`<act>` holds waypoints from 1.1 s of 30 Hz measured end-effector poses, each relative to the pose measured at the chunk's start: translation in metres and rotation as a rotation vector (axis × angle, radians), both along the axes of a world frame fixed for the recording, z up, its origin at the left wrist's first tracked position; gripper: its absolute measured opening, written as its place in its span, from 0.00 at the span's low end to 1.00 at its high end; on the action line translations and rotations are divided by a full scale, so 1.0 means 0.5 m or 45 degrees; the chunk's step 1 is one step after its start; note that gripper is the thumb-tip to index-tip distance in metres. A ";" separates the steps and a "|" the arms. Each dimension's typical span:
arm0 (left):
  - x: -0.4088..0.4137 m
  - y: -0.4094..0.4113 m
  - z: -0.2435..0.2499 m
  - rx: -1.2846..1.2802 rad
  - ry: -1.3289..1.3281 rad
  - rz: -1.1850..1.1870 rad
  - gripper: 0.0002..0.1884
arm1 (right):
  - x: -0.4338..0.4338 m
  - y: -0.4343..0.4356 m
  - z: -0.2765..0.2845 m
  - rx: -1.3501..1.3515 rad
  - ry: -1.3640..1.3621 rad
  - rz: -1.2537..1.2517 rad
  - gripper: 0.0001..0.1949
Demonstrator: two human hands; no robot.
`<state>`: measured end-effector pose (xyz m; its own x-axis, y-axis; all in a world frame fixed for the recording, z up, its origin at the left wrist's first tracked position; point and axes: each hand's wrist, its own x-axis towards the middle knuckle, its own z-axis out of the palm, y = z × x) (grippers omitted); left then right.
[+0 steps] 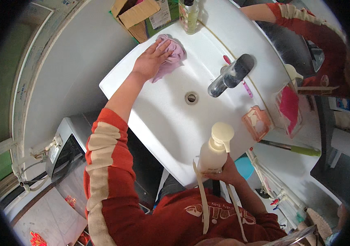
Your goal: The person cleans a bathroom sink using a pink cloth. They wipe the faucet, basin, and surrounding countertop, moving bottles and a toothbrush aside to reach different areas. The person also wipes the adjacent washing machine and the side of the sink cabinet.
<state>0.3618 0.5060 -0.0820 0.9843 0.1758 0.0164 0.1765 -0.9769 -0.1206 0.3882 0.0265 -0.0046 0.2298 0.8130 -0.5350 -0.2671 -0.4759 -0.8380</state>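
My left hand (pixel 151 61) reaches to the far left corner of the white ceramic washbasin (pixel 162 113). Its fingers lie over a bunched pink cloth (pixel 175 50), part of which trails down the basin's sloping wall. My thumb is hidden. At the near right rim, my right hand (pixel 228 172) grips a whitish pump bottle (pixel 213 153) low on its body. The bottle stands nearly upright with its cream pump head on top. Some of my right fingers are hidden behind it.
A chrome faucet (pixel 231 75) rises at the back rim, with a pink toothbrush (pixel 247 89) behind it. An orange soap dish (pixel 256 123) sits at right. A clear bottle (pixel 189 17) and an opened cardboard box (pixel 144 18) stand at the far corner. A mirror (pixel 301 55) borders the basin.
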 end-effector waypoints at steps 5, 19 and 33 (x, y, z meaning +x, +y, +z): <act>-0.133 -0.088 -0.026 0.168 0.511 -0.097 0.29 | -0.001 0.002 -0.004 -0.025 -0.071 0.044 0.54; -0.239 -0.461 0.014 -1.685 0.630 0.362 0.14 | 0.032 0.069 0.033 0.134 -0.215 0.021 0.56; -0.188 -0.593 0.328 -1.081 -0.976 0.550 0.25 | 0.031 0.196 0.056 0.489 -0.322 -0.270 0.53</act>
<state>0.2678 0.2096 0.0817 0.6282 0.7230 0.2876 0.2509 -0.5381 0.8047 0.4039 0.1245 0.0232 0.4949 0.8616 -0.1128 -0.0903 -0.0781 -0.9928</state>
